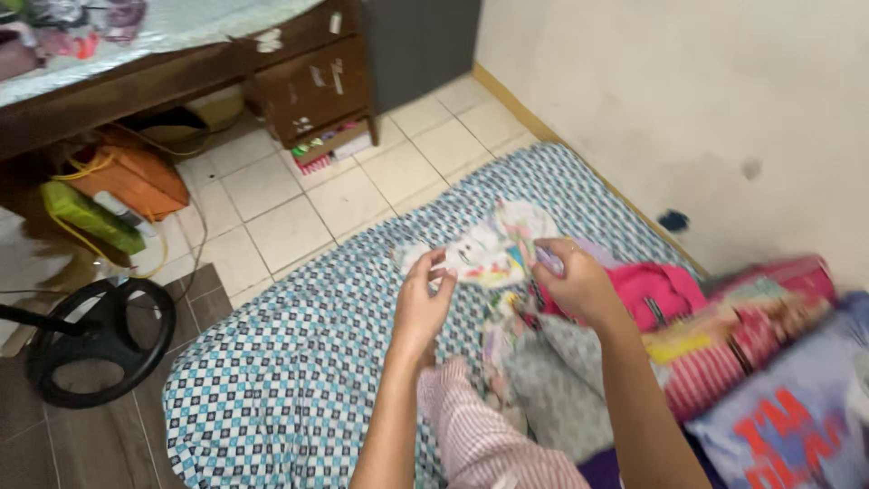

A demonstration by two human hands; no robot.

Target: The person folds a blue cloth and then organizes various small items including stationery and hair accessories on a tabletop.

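A small white printed garment [493,249] with colourful pictures is held up over a blue-and-white checked mattress [299,362]. My left hand [422,299] pinches its left edge. My right hand [570,281] grips its right edge, fingers closed on the cloth. Below the garment lies a pile of more clothes, with a grey piece [561,398] and a bright pink piece [656,290]. My knee in striped pink trousers [480,435] rests on the mattress under my left forearm.
A wooden desk with a drawer unit [312,86] stands at the back, orange and green bags [118,190] under it. A black fan base [100,340] sits on the floor at left. Patterned pillows [769,362] lie at right by the white wall.
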